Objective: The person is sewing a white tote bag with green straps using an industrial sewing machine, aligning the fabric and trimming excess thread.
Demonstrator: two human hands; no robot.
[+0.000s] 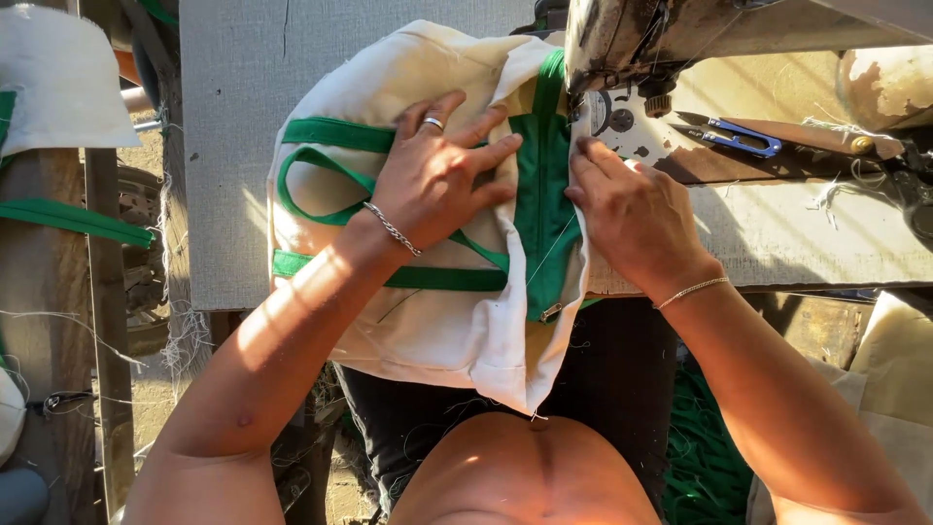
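A cream cloth bag (428,321) with green straps (335,136) and a green zipper strip (541,209) lies on the grey sewing table (233,194), partly hanging over its front edge. My left hand (437,175) presses flat on the bag, fingers spread, a ring and a bracelet on it. My right hand (632,209) pinches the cloth edge beside the zipper, just under the head of the worn sewing machine (700,34). The needle area is hidden behind the machine head.
Blue-handled thread snips (743,136) lie on the table right of the machine. More cream cloth with green strap (58,107) sits at the left. Green material (705,437) is piled on the floor below. Cream fabric pieces (894,379) lie at the right.
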